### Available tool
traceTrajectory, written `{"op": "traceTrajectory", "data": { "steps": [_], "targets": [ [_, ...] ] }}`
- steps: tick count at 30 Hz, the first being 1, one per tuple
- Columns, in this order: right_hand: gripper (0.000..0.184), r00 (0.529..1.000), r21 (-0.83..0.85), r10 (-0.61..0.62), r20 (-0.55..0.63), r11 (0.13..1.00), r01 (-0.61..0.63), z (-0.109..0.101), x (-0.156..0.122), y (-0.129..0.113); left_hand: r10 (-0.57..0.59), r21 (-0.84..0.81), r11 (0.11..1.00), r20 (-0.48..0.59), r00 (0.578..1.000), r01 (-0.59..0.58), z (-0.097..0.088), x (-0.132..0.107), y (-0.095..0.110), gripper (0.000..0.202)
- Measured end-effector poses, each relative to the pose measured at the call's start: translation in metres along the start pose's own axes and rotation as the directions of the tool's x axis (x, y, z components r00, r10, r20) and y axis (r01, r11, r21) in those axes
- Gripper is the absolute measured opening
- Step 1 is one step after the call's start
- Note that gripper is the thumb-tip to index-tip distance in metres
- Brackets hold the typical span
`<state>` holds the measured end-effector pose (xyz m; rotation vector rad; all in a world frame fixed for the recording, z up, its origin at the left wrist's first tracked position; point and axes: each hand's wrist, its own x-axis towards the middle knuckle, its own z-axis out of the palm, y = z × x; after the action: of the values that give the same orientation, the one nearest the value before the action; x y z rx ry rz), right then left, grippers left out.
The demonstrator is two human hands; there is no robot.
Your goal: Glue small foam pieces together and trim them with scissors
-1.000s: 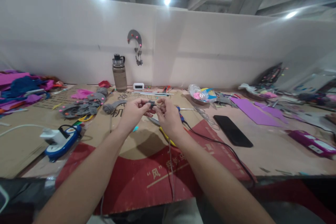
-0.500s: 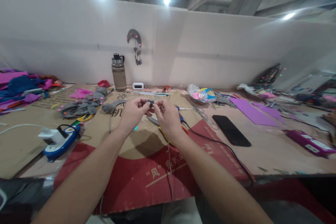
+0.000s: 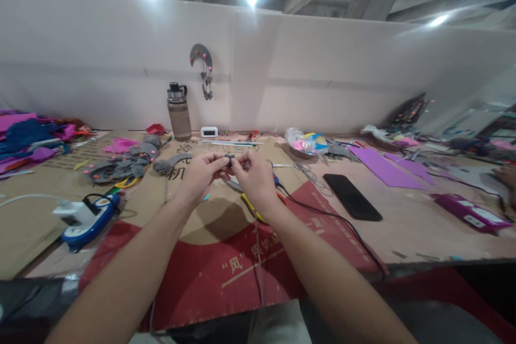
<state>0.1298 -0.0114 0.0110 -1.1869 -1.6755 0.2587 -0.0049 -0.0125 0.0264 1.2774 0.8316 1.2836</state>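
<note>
My left hand [image 3: 200, 174] and my right hand [image 3: 253, 178] meet above the cardboard-covered table [image 3: 209, 215], fingers pinched together on a small dark grey piece [image 3: 229, 159] held between the fingertips. Both hands are closed on it. A thin thread [image 3: 258, 258] hangs down from my right hand toward the table's near edge. Just beyond my right hand lies a blue-handled tool [image 3: 274, 178] with a black cord [image 3: 334, 220], and a yellow-handled tool [image 3: 250, 206] lies under my right wrist.
A pile of grey felt shapes [image 3: 121, 164] and coloured fabric [image 3: 28, 137] lies at the left. A blue and white power strip [image 3: 86, 217], a water bottle [image 3: 179, 113], a black phone [image 3: 352, 203], purple sheets [image 3: 382, 169] and a purple box [image 3: 471, 215] are spread about.
My hands have stayed together on the small grey piece, shifting slightly left in the picture as the view moves. Nothing on the table has moved.
</note>
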Motion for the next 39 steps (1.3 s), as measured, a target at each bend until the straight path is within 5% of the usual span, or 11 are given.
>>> {"op": "traceTrajectory", "data": {
  "steps": [8, 19, 24, 31, 39],
  "targets": [
    [0.015, 0.997, 0.060, 0.079, 0.005, 0.995, -0.079, 0.001, 0.004, 0.007, -0.072, -0.060, 0.995, 0.047, 0.996, 0.075, -0.003, 0.001, 0.000, 0.022],
    [0.014, 0.997, 0.085, 0.044, 0.065, 0.995, -0.050, 0.005, 0.002, 0.006, 0.049, 0.246, 0.969, -0.081, 0.996, -0.027, -0.001, 0.001, -0.006, 0.014],
    [0.017, 0.995, 0.114, 0.033, 0.093, 0.992, -0.043, 0.008, 0.002, 0.007, -0.012, 0.113, 0.993, -0.098, 0.995, 0.023, -0.004, 0.003, -0.006, 0.010],
    [0.015, 0.986, 0.263, 0.124, 0.110, 0.953, -0.149, 0.009, 0.009, 0.022, -0.131, -0.039, 0.990, 0.135, 0.982, 0.138, -0.010, 0.004, -0.003, 0.023],
    [0.019, 0.968, 0.377, 0.091, 0.232, 0.909, -0.176, 0.012, 0.012, 0.033, -0.101, 0.008, 0.995, -0.016, 0.995, 0.101, -0.015, 0.007, -0.011, 0.022]
  ]
}}
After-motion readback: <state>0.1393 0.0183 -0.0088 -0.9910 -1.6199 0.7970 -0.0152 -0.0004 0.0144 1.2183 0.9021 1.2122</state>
